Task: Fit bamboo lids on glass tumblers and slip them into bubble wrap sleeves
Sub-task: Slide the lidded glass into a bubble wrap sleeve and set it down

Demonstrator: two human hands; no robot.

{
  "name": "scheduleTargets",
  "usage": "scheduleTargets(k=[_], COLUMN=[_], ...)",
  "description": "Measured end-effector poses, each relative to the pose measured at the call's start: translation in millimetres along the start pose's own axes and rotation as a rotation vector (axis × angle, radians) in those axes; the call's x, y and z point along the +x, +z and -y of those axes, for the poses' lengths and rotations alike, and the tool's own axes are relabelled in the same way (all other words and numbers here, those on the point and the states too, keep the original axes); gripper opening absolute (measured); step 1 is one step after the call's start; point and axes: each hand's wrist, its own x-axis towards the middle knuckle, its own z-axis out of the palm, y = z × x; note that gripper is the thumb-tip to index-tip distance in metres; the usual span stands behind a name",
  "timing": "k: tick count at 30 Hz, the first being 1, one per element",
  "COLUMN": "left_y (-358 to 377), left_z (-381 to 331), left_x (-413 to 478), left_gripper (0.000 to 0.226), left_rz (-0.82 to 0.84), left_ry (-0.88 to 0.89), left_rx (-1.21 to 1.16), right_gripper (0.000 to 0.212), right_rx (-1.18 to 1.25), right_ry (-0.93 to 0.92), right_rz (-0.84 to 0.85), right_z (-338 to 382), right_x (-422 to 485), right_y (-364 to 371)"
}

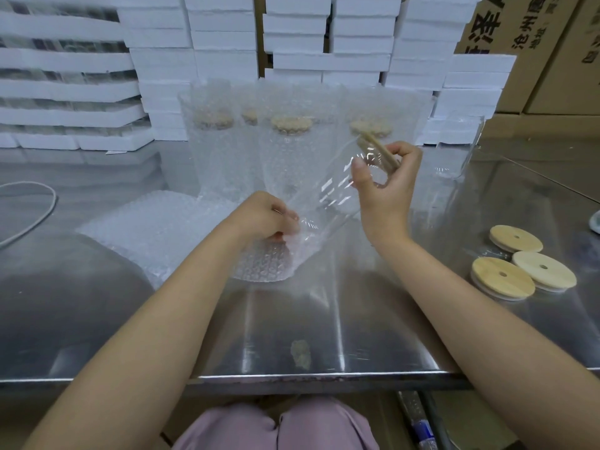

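Above the middle of the steel worktop, a glass tumbler lies tilted between the two hands, its bamboo lid up at the right and its base down at the left, at the mouth of a bubble wrap sleeve; the right hand curls thumb and fingers round the lidded end; the left hand pinches the sleeve's open edge, its fingers curled. Behind them stand wrapped tumblers, each upright in its own sleeve with a lid on; a bare tumbler stands to the right; three loose lids lie flat near the right edge; a pile of flat sleeves rests at the left.
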Motion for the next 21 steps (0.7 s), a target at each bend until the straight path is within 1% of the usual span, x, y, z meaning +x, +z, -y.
scheduleTargets(k=[2, 4, 5, 8, 9, 10, 12, 14, 15, 17, 19, 21], left_y=[-7, -12, -13, -12, -12, -14, -18, -19, -18, -10, 0, 7], left_z=[0, -3, -5, -14, -18, -20, -22, -21, -19, -15, -15, -16], left_x=[0, 0, 0, -2, -4, -6, -10, -14, -15, -13, -12, -13], left_gripper=[0.006, 0.004, 0.005, 0.001, 0.006, 0.014, 0.034, 0.060, 0.074, 0.091, 0.094, 0.092], left_rz=[-0.029, -0.072, -0.095, -0.117, -0.095, -0.064, 0.016, 0.113, 0.135, 0.074, -0.058, -0.210], left_ry=[-0.016, -0.035, -0.025, 0.079, 0.131, 0.195, 0.338, 0.452, 0.505, 0.615, 0.725, 0.827], left_rx=[-0.042, -0.168, -0.213, -0.300, -0.294, -0.257, -0.106, 0.091, 0.162, 0.250, 0.354, 0.456], right_gripper=[0.039, 0.039, 0.041, 0.045, 0.046, 0.047, 0.046, 0.044, 0.043, 0.043, 0.043, 0.042], right_rx=[-0.052, -0.084, -0.097, -0.083, -0.074, -0.065, -0.028, 0.028, 0.063, 0.137, 0.144, 0.140], right_ry=[-0.098, -0.200, -0.221, -0.190, -0.184, -0.187, -0.192, -0.127, -0.075, -0.003, -0.022, -0.043], right_rz=[0.023, 0.009, 0.002, -0.008, -0.019, -0.039, -0.088, -0.139, -0.159, -0.166, -0.149, -0.093], right_z=[-3, -4, -6, -6, -5, -4, -1, 3, 5, 8, 13, 13], right_x=[-1, -2, -2, -2, -2, -1, 3, 7, 10, 12, 7, -2], right_y=[-1, 0, 0, 0, 0, -1, -3, -6, -6, -6, -4, 2])
